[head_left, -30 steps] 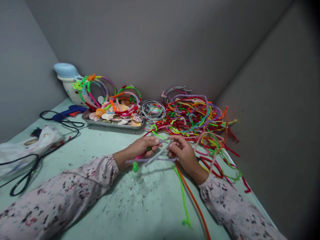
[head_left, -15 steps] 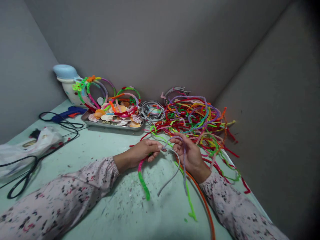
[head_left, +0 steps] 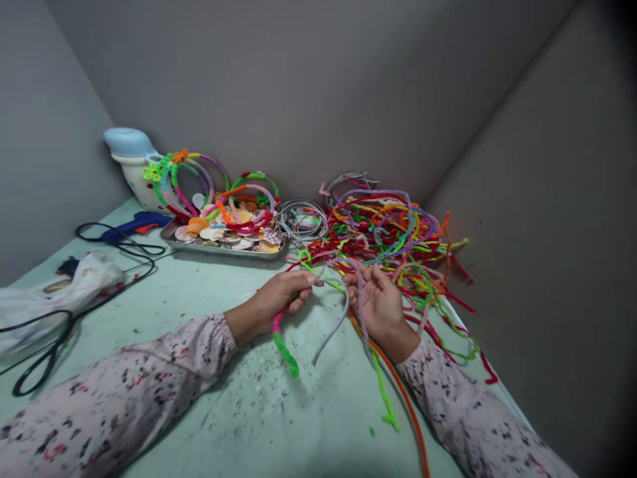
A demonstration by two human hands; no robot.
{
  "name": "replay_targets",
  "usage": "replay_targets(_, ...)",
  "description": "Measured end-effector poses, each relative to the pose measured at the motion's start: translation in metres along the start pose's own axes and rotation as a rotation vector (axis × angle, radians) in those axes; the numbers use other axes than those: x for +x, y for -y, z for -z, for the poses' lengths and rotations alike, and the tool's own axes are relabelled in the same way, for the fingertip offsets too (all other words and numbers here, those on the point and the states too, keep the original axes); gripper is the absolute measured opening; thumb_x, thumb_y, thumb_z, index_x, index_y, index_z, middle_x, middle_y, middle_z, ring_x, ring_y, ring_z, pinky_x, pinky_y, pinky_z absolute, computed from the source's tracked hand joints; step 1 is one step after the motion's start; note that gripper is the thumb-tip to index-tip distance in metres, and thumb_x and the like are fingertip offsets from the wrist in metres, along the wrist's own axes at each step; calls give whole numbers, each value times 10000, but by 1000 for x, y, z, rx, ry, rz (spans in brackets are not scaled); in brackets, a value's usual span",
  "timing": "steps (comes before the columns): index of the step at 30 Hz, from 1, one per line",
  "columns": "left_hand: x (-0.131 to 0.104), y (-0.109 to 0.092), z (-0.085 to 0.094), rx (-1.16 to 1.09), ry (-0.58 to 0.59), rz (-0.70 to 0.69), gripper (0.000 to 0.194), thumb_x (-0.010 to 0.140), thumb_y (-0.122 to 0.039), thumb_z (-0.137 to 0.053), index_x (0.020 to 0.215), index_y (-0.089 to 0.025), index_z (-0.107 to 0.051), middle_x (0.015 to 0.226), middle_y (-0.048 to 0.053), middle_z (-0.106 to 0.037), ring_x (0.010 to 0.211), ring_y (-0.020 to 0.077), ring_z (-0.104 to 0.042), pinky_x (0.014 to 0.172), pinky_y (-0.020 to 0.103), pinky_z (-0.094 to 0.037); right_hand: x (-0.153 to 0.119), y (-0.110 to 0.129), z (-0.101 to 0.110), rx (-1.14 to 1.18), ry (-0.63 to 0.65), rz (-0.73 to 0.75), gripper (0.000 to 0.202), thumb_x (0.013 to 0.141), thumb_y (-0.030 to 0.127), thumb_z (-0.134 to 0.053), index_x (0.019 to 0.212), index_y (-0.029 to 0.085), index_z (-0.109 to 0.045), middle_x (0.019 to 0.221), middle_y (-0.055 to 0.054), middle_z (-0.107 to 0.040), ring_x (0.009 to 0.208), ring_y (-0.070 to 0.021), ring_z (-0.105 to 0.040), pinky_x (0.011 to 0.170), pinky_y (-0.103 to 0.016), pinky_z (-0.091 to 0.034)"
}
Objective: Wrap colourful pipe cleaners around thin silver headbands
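Observation:
My left hand (head_left: pixel 283 297) is closed in a pinch on a grey wire (head_left: pixel 332 332), which bends over and hangs down between my hands. A lilac pipe cleaner (head_left: pixel 361 312) starts at the same fingertips, arches right and drops in front of my right hand. A wrapped end in pink and green (head_left: pixel 285 355) hangs below my left palm. My right hand (head_left: pixel 381 305) is turned palm up with its fingers apart, beside the lilac strand. Under it, an orange strand (head_left: pixel 405 398) and a bright green one (head_left: pixel 382 392) run toward me on the table.
A metal tray (head_left: pixel 223 251) of shells and colourful hoops stands at the back, beside coiled grey wire (head_left: pixel 301 222) and a tangled pipe-cleaner pile (head_left: pixel 393 229). At left are a blue glue gun (head_left: pixel 132 226), black cable (head_left: pixel 74 315), plastic bag (head_left: pixel 94 275) and blue-lidded container (head_left: pixel 134 169).
My left hand has moved slightly up and left with the wire and wrapped end. My right hand has opened more, and the lilac strand has shifted left.

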State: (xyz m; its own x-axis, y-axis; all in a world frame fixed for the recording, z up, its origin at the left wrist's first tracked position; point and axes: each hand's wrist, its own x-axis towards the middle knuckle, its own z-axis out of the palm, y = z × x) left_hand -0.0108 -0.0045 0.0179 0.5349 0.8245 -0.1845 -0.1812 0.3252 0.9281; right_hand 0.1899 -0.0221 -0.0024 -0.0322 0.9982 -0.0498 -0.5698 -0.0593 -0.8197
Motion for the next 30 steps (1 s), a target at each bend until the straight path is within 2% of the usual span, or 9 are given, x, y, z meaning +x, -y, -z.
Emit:
replay_targets(6,3,1,5,-120,9,23,193,778,-309,-612,846,-156,-519,601,-59,-428,374,3,-316,331,126,-170,0,-4,0,-6,5,-19,221,830,326,-525,900,159,-653,701,-29,-669,514,-112,-574,500,-223,-488)
replay_targets(10,3,2,5,-123,17,15,185,792,-310,-596,864,-155,-524,595,-63,-421,368,2,-310,329,128,-169,-5,-4,-4,-24,63,-52,176,761,227,-587,887,151,-684,696,-21,-670,516,-100,-575,490,-196,-482)
replay_targets(15,2,2,1,-59,-10,7,197,780,-322,-599,855,-152,-534,570,-67,-415,371,8,-299,346,132,-187,-11,0,-4,-19,99,-86,199,743,329,-589,820,173,-687,638,-27,-656,510,-126,-570,458,-223,-476)
replay_targets(21,0,0,-4,-1,-24,17,238,755,-337,-614,886,-148,-552,568,-64,-416,386,19,-291,353,138,-191,-9,0,1,-52,119,-5,212,685,255,-589,877,215,-670,705,-16,-672,589,-145,-595,528,-262,-507)
replay_targets(26,1,1,-3,-25,-16,24,238,750,-329,-625,893,-149,-567,552,-71,-418,380,12,-300,354,131,-195,-7,-4,3,-35,117,25,161,707,230,-670,867,248,-655,749,11,-671,616,-120,-593,550,-232,-500)
replay_targets(30,1,1,-3,-28,-8,28,242,746,-329,-636,887,-141,-574,542,-72,-428,368,9,-307,348,132,-202,-7,-3,1,-13,155,84,274,752,377,-680,1004,280,-635,797,16,-664,641,-111,-588,585,-229,-506)
